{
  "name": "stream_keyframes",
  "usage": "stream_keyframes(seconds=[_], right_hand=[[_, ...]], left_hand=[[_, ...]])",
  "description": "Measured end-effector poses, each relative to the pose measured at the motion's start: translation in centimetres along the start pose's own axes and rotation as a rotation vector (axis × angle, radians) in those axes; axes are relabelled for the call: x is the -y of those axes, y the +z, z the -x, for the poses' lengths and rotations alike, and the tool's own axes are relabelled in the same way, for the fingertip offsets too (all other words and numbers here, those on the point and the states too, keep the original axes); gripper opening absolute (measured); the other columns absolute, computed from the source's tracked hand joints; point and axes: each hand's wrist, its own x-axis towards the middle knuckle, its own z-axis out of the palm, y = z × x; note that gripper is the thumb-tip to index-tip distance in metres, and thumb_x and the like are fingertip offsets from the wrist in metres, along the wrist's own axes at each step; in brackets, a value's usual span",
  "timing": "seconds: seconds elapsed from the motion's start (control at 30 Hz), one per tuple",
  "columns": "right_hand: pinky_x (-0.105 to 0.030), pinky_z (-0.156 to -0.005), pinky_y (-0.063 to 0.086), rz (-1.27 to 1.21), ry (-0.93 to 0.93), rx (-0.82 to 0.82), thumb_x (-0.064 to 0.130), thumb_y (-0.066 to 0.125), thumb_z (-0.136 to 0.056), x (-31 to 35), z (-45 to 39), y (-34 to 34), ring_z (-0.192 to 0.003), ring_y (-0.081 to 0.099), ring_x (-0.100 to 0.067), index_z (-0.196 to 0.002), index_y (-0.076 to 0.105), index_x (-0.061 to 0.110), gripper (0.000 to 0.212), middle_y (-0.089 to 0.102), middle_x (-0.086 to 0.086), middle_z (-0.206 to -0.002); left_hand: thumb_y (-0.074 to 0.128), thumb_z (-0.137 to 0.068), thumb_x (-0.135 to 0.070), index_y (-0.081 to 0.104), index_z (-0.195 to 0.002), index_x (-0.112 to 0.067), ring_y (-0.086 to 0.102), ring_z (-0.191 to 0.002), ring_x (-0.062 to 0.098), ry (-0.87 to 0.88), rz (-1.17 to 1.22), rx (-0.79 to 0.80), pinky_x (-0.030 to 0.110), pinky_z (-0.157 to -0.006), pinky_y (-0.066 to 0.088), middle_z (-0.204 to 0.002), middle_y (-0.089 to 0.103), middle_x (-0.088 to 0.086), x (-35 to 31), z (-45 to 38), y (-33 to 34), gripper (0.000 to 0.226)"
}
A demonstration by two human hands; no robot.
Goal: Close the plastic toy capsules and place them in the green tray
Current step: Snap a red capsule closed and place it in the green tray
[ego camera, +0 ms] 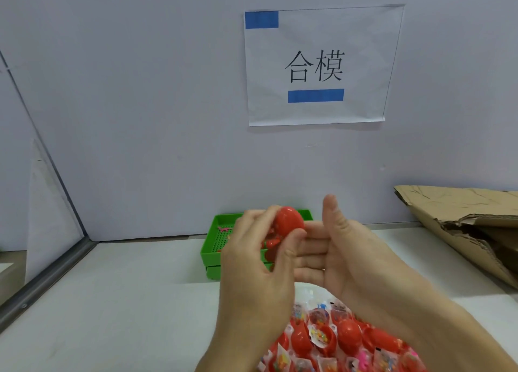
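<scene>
Above the green tray (208, 252), our left hand (253, 262) pinches a red capsule (288, 221) while our right hand (333, 248) spreads flat beside it, so closing seems in hand and next comes lowering it into the tray.

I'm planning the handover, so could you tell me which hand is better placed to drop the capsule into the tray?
Left. The left hand grips the red capsule directly above the green tray; the right hand is open.

At the frame's centre the left hand (258, 259) grips a red capsule (288, 221) in front of the green tray (208, 252), the right hand (333, 248) lies flat beside it, and more capsules (347, 340) fill the lower right
</scene>
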Motion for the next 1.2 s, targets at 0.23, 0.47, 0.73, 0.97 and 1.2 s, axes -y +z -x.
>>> stream_keyframes(seconds=[0.23,0.47,0.73,0.97,1.2], right_hand=[[-0.025,-0.064,0.059,-0.001,0.051,-0.160,0.061,0.055,-0.076,1.3,0.4,-1.3,-0.080,0.076,-0.031,-0.090,0.079,0.004,0.064,0.074,-0.026,-0.092],[-0.023,-0.060,0.059,0.042,0.008,-0.276,0.051,0.053,-0.078,1.4,0.4,-1.5,-0.074,0.075,-0.027,-0.105,0.070,-0.002,0.062,0.075,-0.024,-0.088],[-0.021,-0.063,0.057,0.170,-0.068,-0.284,0.046,0.057,-0.081,1.3,0.6,-1.4,-0.078,0.074,-0.025,-0.103,0.075,0.011,0.045,0.077,-0.015,-0.092],[-0.022,-0.068,0.059,0.417,-0.246,-0.247,0.048,0.069,-0.074,1.0,1.0,-0.3,-0.083,0.075,-0.014,-0.092,0.071,0.031,0.025,0.077,0.002,-0.091],[-0.023,-0.072,0.059,0.257,-0.242,-0.325,0.037,0.070,-0.068,0.1,0.5,-1.0,-0.081,0.075,-0.019,-0.087,0.078,0.023,0.025,0.077,-0.009,-0.087]], left_hand=[[0.057,-0.080,-0.034,0.070,-0.096,-0.005,0.072,-0.097,0.026,-0.474,0.875,-0.062,0.033,-0.091,0.057,-0.094,0.075,0.017,-0.1,-0.8,-0.6,0.036],[0.071,-0.069,-0.029,0.065,-0.106,-0.001,0.072,-0.091,0.022,-0.481,0.955,-0.064,0.028,-0.081,0.059,-0.091,0.073,0.013,0.1,-1.0,-0.9,0.047],[0.086,-0.069,-0.031,0.070,-0.096,-0.029,0.070,-0.089,0.017,-0.331,0.593,0.028,0.027,-0.080,0.055,-0.092,0.072,-0.001,0.7,-1.0,-1.3,0.031],[0.080,-0.064,-0.045,0.064,-0.091,-0.036,0.065,-0.083,0.010,-0.066,-0.040,-0.025,0.024,-0.073,0.058,-0.087,0.061,-0.014,0.0,-0.6,-1.1,0.032],[0.080,-0.063,-0.042,0.069,-0.097,-0.035,0.067,-0.097,0.011,-0.071,0.161,0.074,0.017,-0.075,0.056,-0.099,0.066,-0.013,-0.5,-0.7,-1.0,0.036]])
